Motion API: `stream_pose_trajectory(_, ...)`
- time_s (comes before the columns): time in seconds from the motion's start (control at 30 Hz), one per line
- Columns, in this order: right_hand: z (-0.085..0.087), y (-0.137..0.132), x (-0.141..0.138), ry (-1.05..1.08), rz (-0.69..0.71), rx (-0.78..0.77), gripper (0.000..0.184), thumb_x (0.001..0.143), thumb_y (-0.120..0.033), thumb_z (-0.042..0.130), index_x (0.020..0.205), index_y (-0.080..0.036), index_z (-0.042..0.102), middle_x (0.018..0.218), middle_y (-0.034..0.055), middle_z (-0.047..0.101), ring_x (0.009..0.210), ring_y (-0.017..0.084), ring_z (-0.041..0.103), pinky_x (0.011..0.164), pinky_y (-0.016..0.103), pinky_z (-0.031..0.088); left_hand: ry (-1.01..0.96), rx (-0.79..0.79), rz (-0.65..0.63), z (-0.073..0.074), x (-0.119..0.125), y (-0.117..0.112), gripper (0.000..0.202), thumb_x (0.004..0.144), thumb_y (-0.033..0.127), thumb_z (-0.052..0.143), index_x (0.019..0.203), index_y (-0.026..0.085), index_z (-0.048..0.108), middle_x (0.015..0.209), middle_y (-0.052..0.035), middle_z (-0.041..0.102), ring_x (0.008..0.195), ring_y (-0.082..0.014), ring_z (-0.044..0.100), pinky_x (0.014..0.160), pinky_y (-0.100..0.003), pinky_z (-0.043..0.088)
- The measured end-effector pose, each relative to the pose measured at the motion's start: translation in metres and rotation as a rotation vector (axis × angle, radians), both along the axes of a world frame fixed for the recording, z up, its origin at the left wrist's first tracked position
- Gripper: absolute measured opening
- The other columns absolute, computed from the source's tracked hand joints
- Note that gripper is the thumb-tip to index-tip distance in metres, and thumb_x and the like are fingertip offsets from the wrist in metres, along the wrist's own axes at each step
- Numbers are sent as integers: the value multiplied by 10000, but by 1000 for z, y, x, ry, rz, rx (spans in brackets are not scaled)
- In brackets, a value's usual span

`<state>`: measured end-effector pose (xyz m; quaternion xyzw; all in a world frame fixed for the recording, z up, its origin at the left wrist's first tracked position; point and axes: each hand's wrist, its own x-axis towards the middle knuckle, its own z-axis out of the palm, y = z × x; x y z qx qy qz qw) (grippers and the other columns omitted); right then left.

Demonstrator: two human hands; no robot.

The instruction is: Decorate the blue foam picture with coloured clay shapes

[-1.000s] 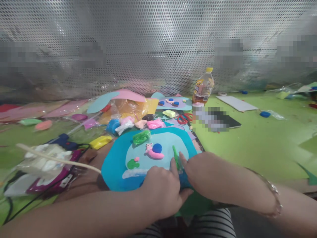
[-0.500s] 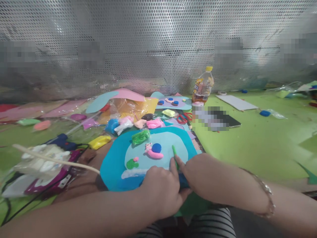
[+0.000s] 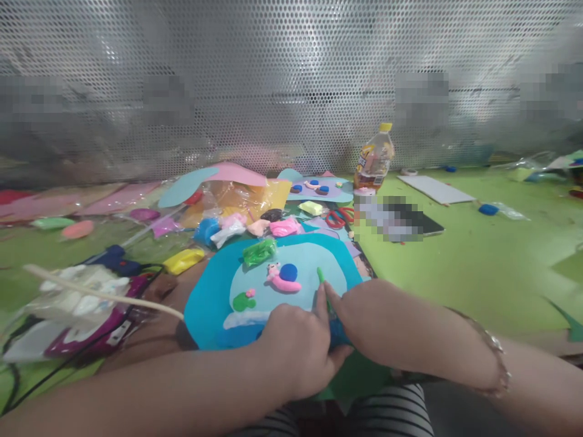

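A thin strip of green clay [image 3: 320, 275] stands lengthwise on the light blue paper [image 3: 248, 273], its lower part hidden by fingers. My left hand [image 3: 298, 343] is closed, with its index fingertip on the strip and its thumb at the near edge. From the right, my right hand [image 3: 371, 315] has its index fingertip on the same strip, its other fingers curled and mostly hidden. Left of them lies a pink clay snail [image 3: 285, 284] with a blue shell [image 3: 288, 272]. A green clay lily pad [image 3: 244, 301] with a pink flower and a white clay band [image 3: 246, 318] are lower left.
Wrapped green clay [image 3: 259, 252] rests on the picture's top edge. Several clay packets, red scissors [image 3: 339, 217] and a bottle [image 3: 376, 159] stand or lie behind. At left are a pale stick [image 3: 104, 292] and black cable [image 3: 64, 376]. A tablet-like dark slab [image 3: 430, 226] lies right.
Both index fingertips have shifted slightly up along the green clay strip, so less of its top shows. My right hand has moved slightly; the snail and lily pad stay in place.
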<state>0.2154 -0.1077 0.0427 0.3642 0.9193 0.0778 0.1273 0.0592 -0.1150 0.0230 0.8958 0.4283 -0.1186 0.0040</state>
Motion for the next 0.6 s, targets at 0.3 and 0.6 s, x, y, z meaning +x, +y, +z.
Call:
stream_pose_trajectory(0.3,5,-9,-16,-101,-84,-149,172,756,-84,518,832,-101,671,534,28,545,425,105,425,432,252,199,-36,-7,-81,0,-3,6,745,867,465,372,1379,-69,280,752,-169,679,590,-285,635,482,-355,436)
stream_pose_trajectory(0.6,1,-9,-22,-147,-152,-41,357,745,-63,527,1084,-21,630,549,45,577,427,140,496,373,255,217,-1,-1,-77,1,-2,4,737,885,451,360,1403,-57,231,786,-191,683,602,-294,642,498,-382,469)
